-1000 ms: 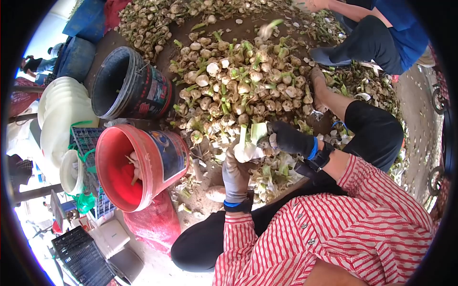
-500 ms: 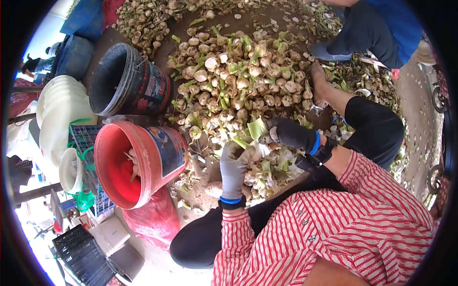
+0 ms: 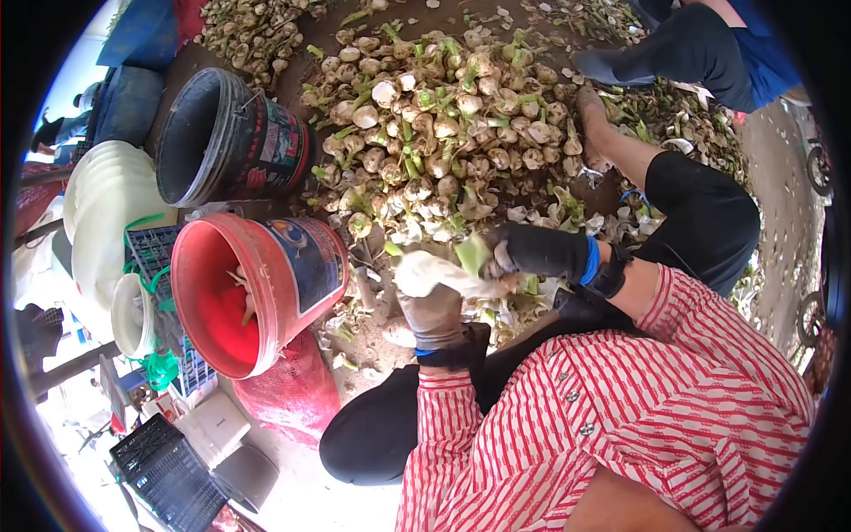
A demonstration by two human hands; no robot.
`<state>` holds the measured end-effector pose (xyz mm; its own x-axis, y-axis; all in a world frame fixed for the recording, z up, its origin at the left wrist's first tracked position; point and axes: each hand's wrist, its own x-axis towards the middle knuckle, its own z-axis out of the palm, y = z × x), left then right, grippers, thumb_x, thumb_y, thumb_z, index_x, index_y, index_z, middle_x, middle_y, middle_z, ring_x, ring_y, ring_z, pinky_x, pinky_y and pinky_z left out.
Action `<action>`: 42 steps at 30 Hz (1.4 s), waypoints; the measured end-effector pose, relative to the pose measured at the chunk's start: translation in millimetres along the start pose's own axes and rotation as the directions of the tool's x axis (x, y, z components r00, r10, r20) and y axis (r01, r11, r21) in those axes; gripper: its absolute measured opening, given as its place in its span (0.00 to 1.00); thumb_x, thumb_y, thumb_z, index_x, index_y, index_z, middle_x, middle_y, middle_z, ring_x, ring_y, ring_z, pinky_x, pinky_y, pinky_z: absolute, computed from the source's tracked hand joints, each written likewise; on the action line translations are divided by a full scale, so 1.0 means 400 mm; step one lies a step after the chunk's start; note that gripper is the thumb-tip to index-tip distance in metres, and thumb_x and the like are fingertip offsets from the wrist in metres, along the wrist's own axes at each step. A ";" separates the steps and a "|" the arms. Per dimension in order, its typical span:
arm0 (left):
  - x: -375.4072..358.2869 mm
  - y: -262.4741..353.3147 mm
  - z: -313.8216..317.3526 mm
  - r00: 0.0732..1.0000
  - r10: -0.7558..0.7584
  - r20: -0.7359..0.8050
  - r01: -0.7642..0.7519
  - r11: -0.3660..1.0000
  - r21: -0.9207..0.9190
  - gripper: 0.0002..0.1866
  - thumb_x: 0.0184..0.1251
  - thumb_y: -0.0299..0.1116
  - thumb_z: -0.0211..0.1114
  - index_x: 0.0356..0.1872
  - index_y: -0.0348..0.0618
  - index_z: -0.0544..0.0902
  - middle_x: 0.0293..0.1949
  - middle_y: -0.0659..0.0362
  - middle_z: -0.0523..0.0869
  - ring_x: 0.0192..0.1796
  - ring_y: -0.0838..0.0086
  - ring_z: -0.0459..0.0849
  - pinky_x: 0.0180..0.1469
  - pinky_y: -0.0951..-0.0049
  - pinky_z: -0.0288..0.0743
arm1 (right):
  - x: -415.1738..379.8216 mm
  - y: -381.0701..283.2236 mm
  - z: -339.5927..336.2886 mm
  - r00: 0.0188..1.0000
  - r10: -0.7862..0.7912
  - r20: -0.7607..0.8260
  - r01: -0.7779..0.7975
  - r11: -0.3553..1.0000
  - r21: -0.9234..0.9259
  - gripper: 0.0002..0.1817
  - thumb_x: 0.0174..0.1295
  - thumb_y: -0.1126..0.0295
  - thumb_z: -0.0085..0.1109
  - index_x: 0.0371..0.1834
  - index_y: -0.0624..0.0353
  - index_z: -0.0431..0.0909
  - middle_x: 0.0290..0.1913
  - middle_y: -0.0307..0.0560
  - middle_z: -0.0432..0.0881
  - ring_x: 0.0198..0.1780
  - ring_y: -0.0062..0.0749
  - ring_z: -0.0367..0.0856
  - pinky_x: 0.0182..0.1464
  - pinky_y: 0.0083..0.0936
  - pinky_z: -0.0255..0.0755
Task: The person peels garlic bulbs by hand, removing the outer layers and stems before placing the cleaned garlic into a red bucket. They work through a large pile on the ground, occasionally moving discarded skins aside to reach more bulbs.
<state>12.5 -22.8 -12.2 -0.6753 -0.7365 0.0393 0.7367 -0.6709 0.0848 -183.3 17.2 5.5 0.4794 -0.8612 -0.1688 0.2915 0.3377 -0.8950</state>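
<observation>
My left hand (image 3: 432, 317), in a pale grey work glove, is closed around a whitish garlic bulb (image 3: 420, 273) with a short green stem. Motion smears the bulb and the fingers. Close beside it, my right hand (image 3: 534, 252) in a dark glove pinches a pale green strip of garlic husk (image 3: 472, 254). Whitish husk stretches between the two hands. Beyond them lies a heap of untrimmed garlic bulbs (image 3: 443, 133) with green stems. Peeled scraps (image 3: 505, 319) are piled below my right hand.
A red bucket (image 3: 213, 230) with a few garlic bulbs (image 3: 245, 297) inside leans at the left, beside a dark bucket (image 3: 168, 142). Near them are a red mesh sack (image 3: 288, 390) and a black crate (image 3: 168, 474). Another person's leg (image 3: 687, 53) is at upper right.
My left hand has turned and the bulb has swung up and left, now blurred. The husk strip in my right hand has bent downward. The view has shifted slightly.
</observation>
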 end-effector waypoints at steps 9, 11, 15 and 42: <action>0.007 -0.007 0.010 0.886 0.105 -0.452 0.007 0.971 0.239 0.18 0.64 0.41 0.55 0.52 0.45 0.72 0.45 0.63 0.79 0.41 0.77 0.77 0.32 0.82 0.65 | -0.055 -0.191 -0.043 0.816 -0.438 -0.378 0.485 0.874 0.033 0.17 0.61 0.63 0.53 0.48 0.64 0.69 0.44 0.45 0.77 0.42 0.26 0.77 0.39 0.20 0.72; 0.015 0.005 0.012 0.826 0.186 -0.532 -0.043 0.962 0.269 0.18 0.64 0.41 0.55 0.52 0.46 0.72 0.44 0.63 0.80 0.41 0.76 0.77 0.33 0.81 0.66 | -0.071 -0.175 -0.118 0.828 -0.390 -0.402 0.340 0.920 -0.193 0.16 0.60 0.64 0.53 0.46 0.63 0.71 0.42 0.46 0.78 0.42 0.27 0.77 0.40 0.21 0.72; 0.023 0.128 0.030 0.771 0.294 -0.565 -0.148 0.945 0.290 0.15 0.61 0.39 0.57 0.47 0.47 0.75 0.43 0.61 0.81 0.39 0.76 0.79 0.34 0.80 0.73 | -0.193 -0.032 -0.282 0.808 0.209 -0.551 -0.584 0.158 -0.797 0.13 0.57 0.65 0.53 0.42 0.61 0.74 0.40 0.46 0.79 0.41 0.30 0.78 0.42 0.25 0.72; 0.092 -0.108 0.025 0.904 0.288 -0.315 0.198 0.371 0.907 0.35 0.50 0.27 0.68 0.61 0.34 0.62 0.57 0.49 0.68 0.61 0.66 0.64 0.61 0.67 0.62 | -0.005 0.070 -0.094 0.916 0.296 -0.269 -0.128 0.853 0.505 0.09 0.59 0.72 0.45 0.37 0.64 0.75 0.34 0.49 0.78 0.31 0.26 0.75 0.33 0.26 0.70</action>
<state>-44.7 -20.2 -4.5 -0.3867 -0.8866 -0.2538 0.1068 -0.3164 0.9426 -207.3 14.0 -35.0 0.3032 -0.7914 -0.5309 0.6058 0.5901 -0.5337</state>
